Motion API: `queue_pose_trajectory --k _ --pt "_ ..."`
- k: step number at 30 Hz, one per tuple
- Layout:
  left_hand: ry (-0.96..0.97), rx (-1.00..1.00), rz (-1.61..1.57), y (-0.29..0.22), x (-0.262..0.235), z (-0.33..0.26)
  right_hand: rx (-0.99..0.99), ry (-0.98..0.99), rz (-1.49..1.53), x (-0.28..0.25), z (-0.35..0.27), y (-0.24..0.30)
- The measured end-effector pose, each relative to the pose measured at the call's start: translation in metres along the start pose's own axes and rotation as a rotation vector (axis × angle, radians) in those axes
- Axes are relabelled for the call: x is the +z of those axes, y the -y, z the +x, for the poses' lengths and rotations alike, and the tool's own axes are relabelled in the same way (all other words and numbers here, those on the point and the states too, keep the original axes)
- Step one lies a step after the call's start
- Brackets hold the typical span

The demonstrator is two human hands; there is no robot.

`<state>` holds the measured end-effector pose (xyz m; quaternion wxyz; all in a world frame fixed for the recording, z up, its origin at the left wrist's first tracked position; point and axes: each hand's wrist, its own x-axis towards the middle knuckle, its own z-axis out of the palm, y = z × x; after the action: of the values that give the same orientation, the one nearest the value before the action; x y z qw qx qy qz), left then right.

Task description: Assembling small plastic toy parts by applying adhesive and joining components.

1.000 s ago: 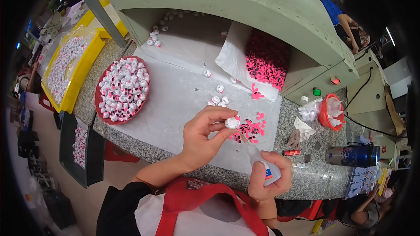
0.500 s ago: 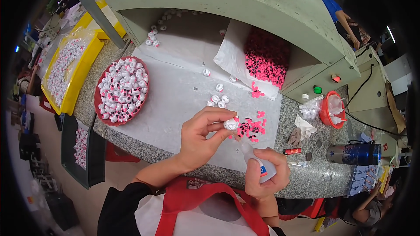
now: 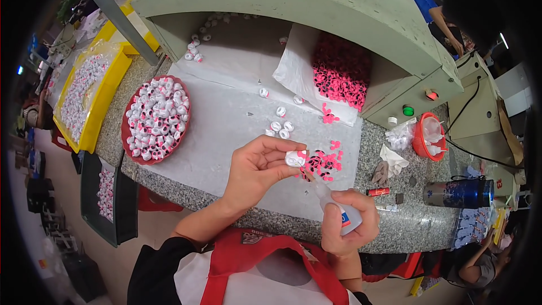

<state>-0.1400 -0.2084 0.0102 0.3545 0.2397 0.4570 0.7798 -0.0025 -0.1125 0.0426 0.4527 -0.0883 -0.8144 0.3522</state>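
My left hand point(image 3: 248, 172) pinches a small white ball-shaped piece with pink on it point(image 3: 294, 159) between thumb and fingertips. In my right hand point(image 3: 337, 238) is a translucent squeeze bottle point(image 3: 352, 218), its thin nozzle tilted up toward the piece. The tip is close to the piece, but whether they touch I cannot tell. Just beyond the nozzle lies a scatter of small flat pink and black pieces point(image 3: 326, 162) on the white paper sheet point(image 3: 214, 118). Several similar white pieces point(image 3: 280, 129) rest on the sheet beyond my left hand.
A red bowl point(image 3: 125, 138) of white pieces stands left, near a yellow tray point(image 3: 116, 87). Ahead is a pale green cabinet point(image 3: 271, 0) sheltering a pink pile point(image 3: 341, 76). Rightward are a red basket point(image 3: 419, 146) and a blue tumbler point(image 3: 460, 193). Other people work farther off.
The bottle and my right hand have shifted slightly right. The white piece has turned in my left fingers, which have moved slightly left; more pink shows on its right side.
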Motion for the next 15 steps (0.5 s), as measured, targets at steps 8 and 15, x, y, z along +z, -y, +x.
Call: queue_pose_trajectory --k 8,15 --pt "0.015 -0.030 -0.028 0.0004 -0.0032 -0.0006 -0.002 -0.012 0.012 -0.0014 -0.0002 -0.0020" --pt "0.012 -0.024 -0.015 -0.0004 -0.0035 0.0002 0.031 0.002 0.018 -0.0048 0.0002 0.0001"
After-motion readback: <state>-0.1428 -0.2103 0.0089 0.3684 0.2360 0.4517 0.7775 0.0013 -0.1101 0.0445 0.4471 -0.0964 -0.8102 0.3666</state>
